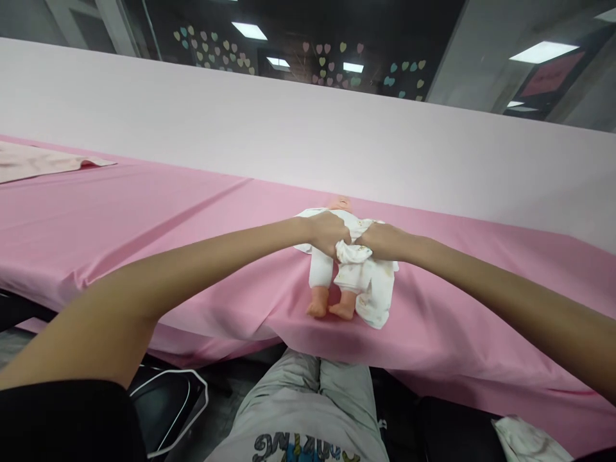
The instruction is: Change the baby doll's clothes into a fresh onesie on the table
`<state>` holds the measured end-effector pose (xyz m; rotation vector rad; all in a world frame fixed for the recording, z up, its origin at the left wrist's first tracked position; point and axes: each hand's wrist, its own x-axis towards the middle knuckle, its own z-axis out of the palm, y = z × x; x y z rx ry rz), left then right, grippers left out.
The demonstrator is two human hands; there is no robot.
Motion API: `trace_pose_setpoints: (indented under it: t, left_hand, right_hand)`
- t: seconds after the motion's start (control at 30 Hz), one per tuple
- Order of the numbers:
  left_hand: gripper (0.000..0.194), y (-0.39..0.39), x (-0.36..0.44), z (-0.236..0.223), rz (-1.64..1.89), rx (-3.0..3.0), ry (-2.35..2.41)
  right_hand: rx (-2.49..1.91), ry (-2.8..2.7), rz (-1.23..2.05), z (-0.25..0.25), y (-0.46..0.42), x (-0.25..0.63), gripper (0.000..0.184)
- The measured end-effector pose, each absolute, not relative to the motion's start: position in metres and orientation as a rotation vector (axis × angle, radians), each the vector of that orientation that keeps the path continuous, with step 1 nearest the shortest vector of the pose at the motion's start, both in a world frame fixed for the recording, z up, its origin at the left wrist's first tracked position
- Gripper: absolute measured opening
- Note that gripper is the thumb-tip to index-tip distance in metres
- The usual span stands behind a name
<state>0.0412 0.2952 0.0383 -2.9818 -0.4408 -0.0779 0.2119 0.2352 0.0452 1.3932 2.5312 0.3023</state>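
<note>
A: Main item?
B: Baby doll [319, 295], smooth plastic-looking feet, lying on the pink tablecloth [178, 212], head toward the white wall [240, 122], feet toward the wearer.
A: Clothing?
B: White garment [378, 292], soft thin fabric, small tan print. Bunched into a roll over the doll's middle; a limp, wrinkled panel spreads beside the legs, right side.
A: Left hand [328, 232]?
B: Fingers curled nearly to a fist, gripping the bunched fabric. Fingertips hidden.
A: Right hand [382, 240]?
B: Same, closed on the garment, knuckles close to the left's.
A: Surroundings?
B: Tablecloth smooth, creased, draped over the edge. Pale pink cloth [38, 162], flat, far left.
</note>
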Motion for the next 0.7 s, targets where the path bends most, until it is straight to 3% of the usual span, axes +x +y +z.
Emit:
trace_pose_setpoints:
  t: [0.13, 0.23, 0.4, 0.53, 0.7]
  left_hand:
    - [0.012, 0.297, 0.058, 0.028, 0.146, -2.565, -0.275]
    - [0.010, 0.296, 0.060, 0.026, 0.116, -2.412, -0.041]
    - [0.017, 0.286, 0.055, 0.013, 0.066, -2.390, 0.295]
    - [0.014, 0.292, 0.048, 0.001, 0.046, -2.535, 0.042]
    - [0.033, 0.306, 0.047, 0.004, -0.037, -2.502, -0.147]
  right_hand:
    - [1.179, 2.423, 0.809, 0.040, 0.249, 0.219, 0.026]
    - [1.110, 2.434, 0.969, 0.039, 0.252, 0.222, 0.028]
    - [0.998, 2.476, 0.948, 0.043, 0.251, 0.226, 0.026]
    - [0.966, 2.494, 0.969, 0.043, 0.247, 0.230, 0.017]
    - [1.119, 2.498, 0.891, 0.038, 0.243, 0.227, 0.027]
